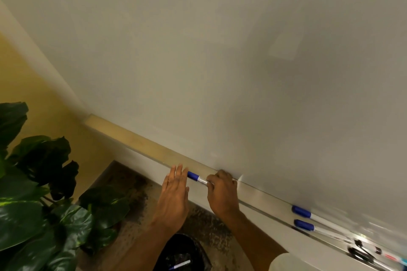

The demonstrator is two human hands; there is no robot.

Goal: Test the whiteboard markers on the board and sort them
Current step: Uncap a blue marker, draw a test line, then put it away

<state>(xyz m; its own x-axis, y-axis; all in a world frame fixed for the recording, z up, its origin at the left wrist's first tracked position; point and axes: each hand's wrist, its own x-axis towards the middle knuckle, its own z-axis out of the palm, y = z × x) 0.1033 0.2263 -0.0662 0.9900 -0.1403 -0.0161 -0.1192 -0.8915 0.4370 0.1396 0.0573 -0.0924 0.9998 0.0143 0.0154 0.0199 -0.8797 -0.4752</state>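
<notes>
— From where is the scene viewed?
— From the head, above and behind the left hand (174,196) and right hand (222,193); the lens is aimed forward and down at the whiteboard (220,50).
— How near is it held?
— Near: most of the frame beyond the fingers (178,173) is filled by the board. The view is rolled, so the marker tray (264,202) is seen slanting down to the right of the fingers.
</notes>
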